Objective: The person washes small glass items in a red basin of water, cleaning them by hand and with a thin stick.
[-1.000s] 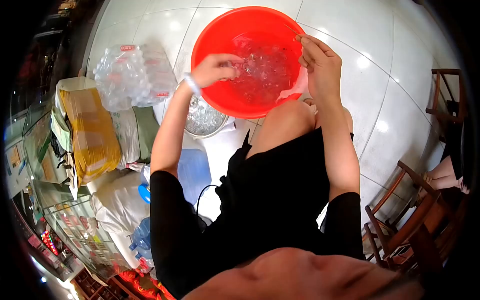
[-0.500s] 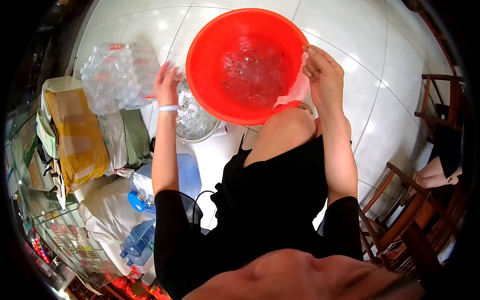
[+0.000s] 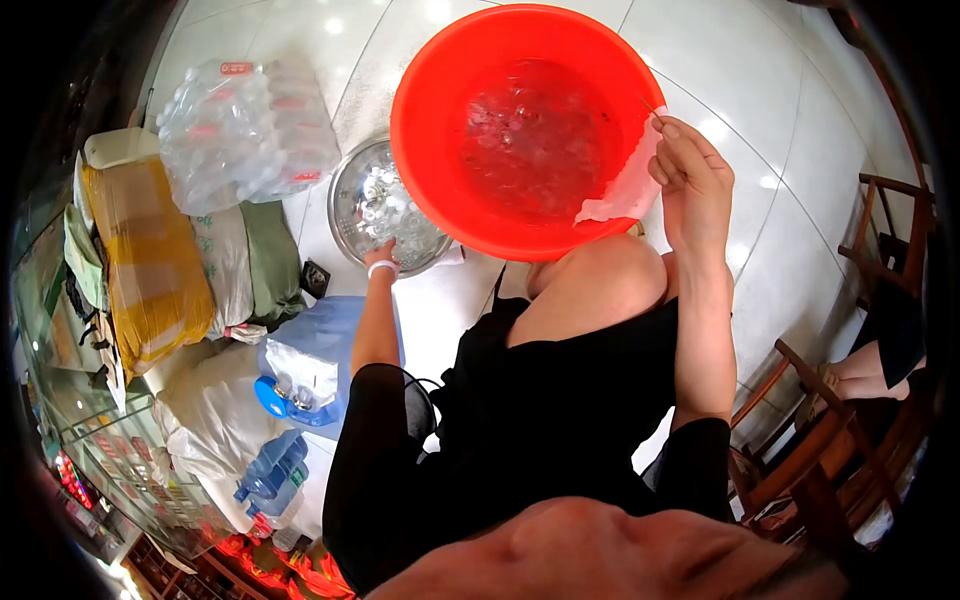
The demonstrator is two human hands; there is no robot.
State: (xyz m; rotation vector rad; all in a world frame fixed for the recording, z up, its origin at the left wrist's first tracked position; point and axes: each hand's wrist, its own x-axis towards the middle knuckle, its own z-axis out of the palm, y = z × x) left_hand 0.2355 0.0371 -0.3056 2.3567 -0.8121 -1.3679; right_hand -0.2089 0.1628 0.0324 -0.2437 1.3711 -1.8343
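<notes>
My left hand (image 3: 381, 257) reaches over the near rim of a round metal basin (image 3: 336, 222). Its fingers look extended and partly apart toward the small clear glass-like pieces (image 3: 385, 212) inside; their tips are hard to make out. My right hand (image 3: 692, 180) is closed in a pinch at the right side of a big red basin (image 3: 425, 170). From its fingers hangs a thin whitish sheet (image 3: 625, 190), either cloth or plastic, over the basin's inner wall. A slender stick-like bit (image 3: 652, 106) pokes out above the fingertips. Water with clear pieces (image 3: 535, 140) fills the red basin's bottom.
Shrink-wrapped plastic bottles (image 3: 235, 135) lie at the upper left, above a taped carton (image 3: 150, 270) and sacks (image 3: 272, 255). A blue water jug (image 3: 335, 325) stands near my left arm. Wooden chairs (image 3: 800, 430) and another person's legs (image 3: 870, 370) are at the right.
My left hand has come down from beside the red basin to the metal basin. My right hand keeps its pinch on the whitish sheet. The whole view has shifted slightly.
</notes>
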